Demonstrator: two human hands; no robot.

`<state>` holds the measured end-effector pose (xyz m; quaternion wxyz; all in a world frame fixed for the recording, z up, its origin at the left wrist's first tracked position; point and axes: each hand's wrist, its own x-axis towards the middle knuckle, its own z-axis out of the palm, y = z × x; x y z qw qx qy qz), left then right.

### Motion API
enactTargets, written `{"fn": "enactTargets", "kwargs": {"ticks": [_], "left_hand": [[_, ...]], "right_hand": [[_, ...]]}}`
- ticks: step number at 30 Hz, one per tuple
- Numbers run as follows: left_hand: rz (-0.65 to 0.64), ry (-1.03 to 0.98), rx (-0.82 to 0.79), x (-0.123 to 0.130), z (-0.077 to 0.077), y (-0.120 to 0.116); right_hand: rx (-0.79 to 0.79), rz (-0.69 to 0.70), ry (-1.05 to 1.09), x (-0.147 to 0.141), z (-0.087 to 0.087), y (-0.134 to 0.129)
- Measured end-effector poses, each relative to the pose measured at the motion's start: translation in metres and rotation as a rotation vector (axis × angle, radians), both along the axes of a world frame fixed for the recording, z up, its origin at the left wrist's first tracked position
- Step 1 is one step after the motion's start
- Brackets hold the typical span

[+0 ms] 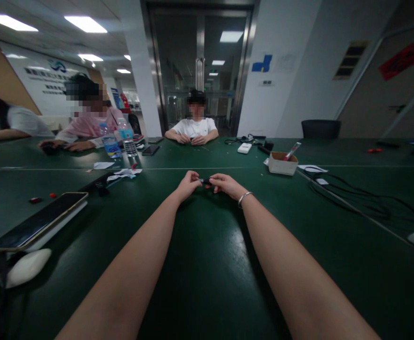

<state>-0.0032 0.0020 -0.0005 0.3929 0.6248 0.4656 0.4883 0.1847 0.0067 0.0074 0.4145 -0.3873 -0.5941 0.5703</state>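
Just above the green table (207, 264), both my hands meet around a small black object with a silvery end (206, 181). It is too small and dark to tell its kind. My left hand (188, 185) is closed, its thumb and fingers pinching at the silvery end on the left. The black end on the right is pinched by my right hand (227, 184), which wears a silvery bracelet (245, 199) at the wrist. Fingers hide part of the object.
On the left lie a phone (40, 222) on a white box, a white computer mouse (29, 267) and crumpled paper (124, 174). Two water bottles (126, 137) stand beyond. To the right are a small box (283, 163) and black cables (355, 191). Several people sit around the table.
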Motion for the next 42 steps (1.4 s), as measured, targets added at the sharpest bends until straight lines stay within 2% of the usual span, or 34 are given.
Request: {"fn": "enactTargets", "kwargs": {"ticks": [5, 10, 14, 20, 32, 42], "left_hand": [[-0.028, 0.000, -0.016, 0.001, -0.001, 0.001], [-0.057, 0.014, -0.068, 0.003, 0.004, -0.006], [-0.087, 0.017, -0.051, 0.004, 0.007, -0.008], [-0.017, 0.023, -0.066, 0.005, 0.008, -0.008], [-0.067, 0.026, -0.048, 0.001, 0.000, 0.000], [-0.064, 0.024, -0.075, 0.005, 0.009, -0.008]], "right_hand": [[0.004, 0.005, 0.002, 0.001, -0.002, 0.001], [0.018, -0.008, -0.005, 0.001, -0.002, 0.002], [0.016, -0.001, 0.008, 0.001, -0.001, 0.001], [0.005, -0.002, 0.004, 0.001, -0.001, 0.001], [0.001, -0.011, 0.011, 0.002, 0.000, -0.001], [0.015, -0.026, 0.012, 0.001, -0.001, 0.000]]}}
